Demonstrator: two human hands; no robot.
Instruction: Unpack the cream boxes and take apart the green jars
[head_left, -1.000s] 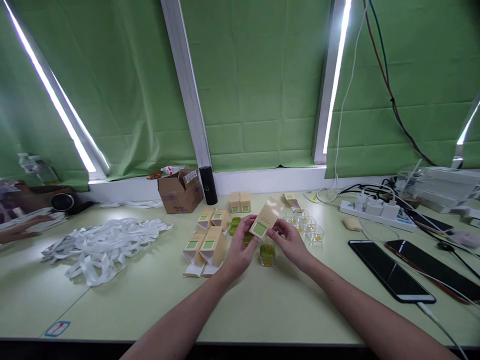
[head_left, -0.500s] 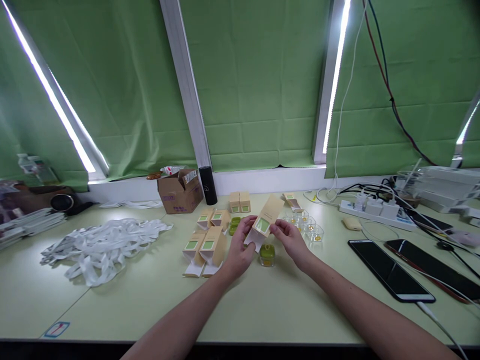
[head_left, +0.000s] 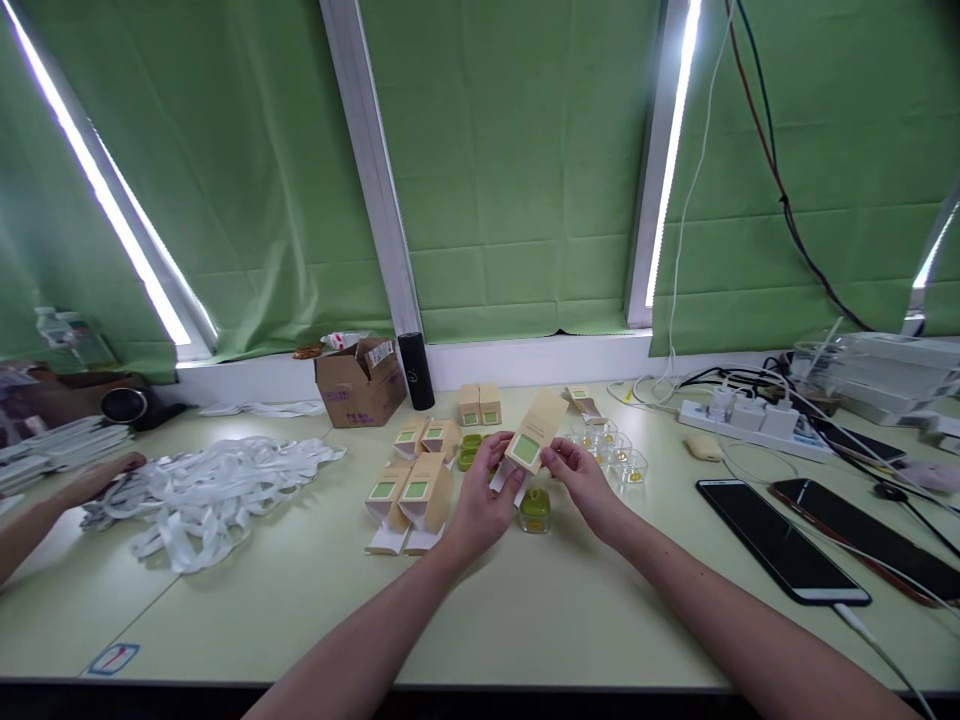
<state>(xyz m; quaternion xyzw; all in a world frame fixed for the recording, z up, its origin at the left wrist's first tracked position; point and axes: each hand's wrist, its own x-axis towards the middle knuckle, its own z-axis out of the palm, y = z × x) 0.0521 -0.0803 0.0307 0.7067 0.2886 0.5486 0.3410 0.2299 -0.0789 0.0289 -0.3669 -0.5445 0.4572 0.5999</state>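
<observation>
Between my two hands a small beige cardboard box (head_left: 541,418) with a green window is held tilted above the table. My left hand (head_left: 489,492) grips its lower left side, the thumb at the open white flap. The fingers of my right hand (head_left: 581,480) pinch the lower right edge. Just below the box stands a small clear jar with a green lid (head_left: 535,508). Green lids (head_left: 469,450) lie left of my left hand, partly hidden by it. Several clear cups with yellow bottoms (head_left: 619,450) stand beyond my right hand.
Several beige boxes (head_left: 426,490) stand at left, some with flaps open; two more (head_left: 480,404) stand farther back. White straps (head_left: 217,490) lie heaped further left, with another person's hand (head_left: 112,472) by them. Phones (head_left: 780,540) and a power strip (head_left: 750,425) lie at right.
Another person's hand and forearm have come into view at the left, reaching to the white straps. My left thumb has shifted up slightly at the box flap; the box stays almost in place.
</observation>
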